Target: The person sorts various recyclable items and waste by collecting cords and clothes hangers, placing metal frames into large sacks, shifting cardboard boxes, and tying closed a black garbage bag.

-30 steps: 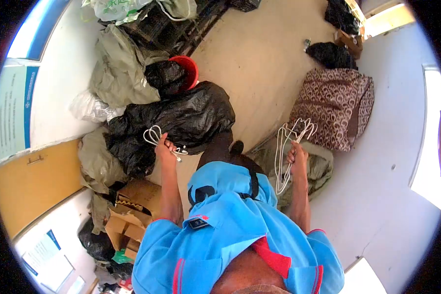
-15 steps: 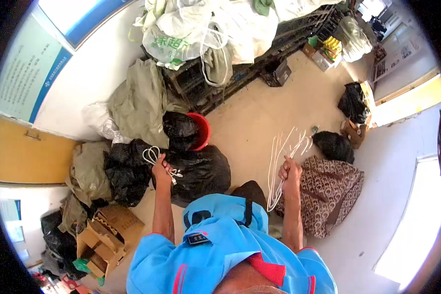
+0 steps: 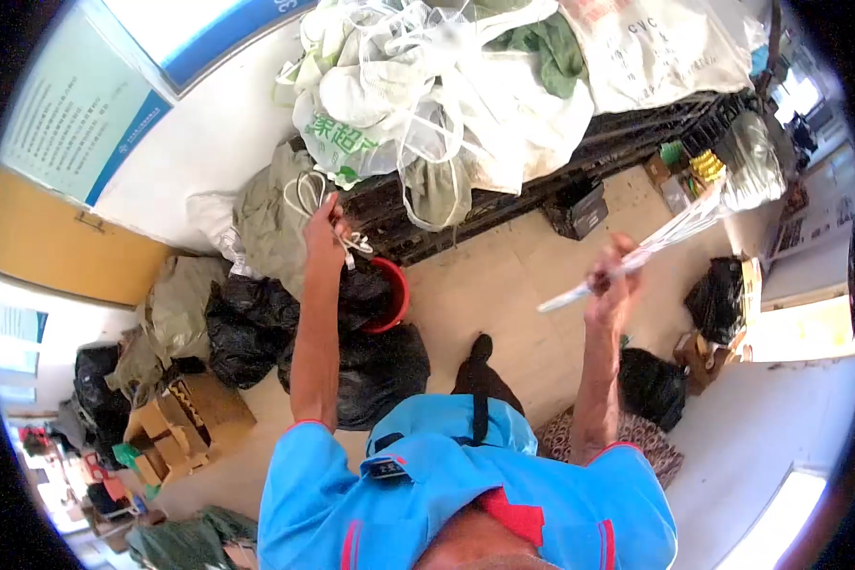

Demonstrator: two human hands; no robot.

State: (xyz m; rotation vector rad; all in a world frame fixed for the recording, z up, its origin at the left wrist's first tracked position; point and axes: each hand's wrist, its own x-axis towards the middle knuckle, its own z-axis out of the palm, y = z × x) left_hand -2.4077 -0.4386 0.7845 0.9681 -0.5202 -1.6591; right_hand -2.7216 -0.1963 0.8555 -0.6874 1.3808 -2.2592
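My left hand (image 3: 325,233) is closed around a looped white cable (image 3: 304,193). One coil stands above the fist, and short ends with small plugs hang below it. Behind that hand are a grey-green sack (image 3: 268,214) and a red bucket (image 3: 399,296) with a black plastic bag in it. Out to the right, my right hand (image 3: 616,277) grips a bundle of long white cables (image 3: 679,231), smeared by motion. The strands stretch up and right from the fist, and a shorter end points left. Both hands are raised above the floor.
A dark metal rack (image 3: 513,217) carries white bags (image 3: 503,114) along the back. Black bags (image 3: 375,370) and an open cardboard box (image 3: 176,427) lie at left. At right are another black bag (image 3: 651,388), a patterned brown cloth item (image 3: 556,432) and the wall (image 3: 741,427).
Both hands have risen and moved forward, still holding the cables. The right-hand bundle has swung from nearly upright to slanting right. My body has advanced toward the rack, and a dark shoe now shows.
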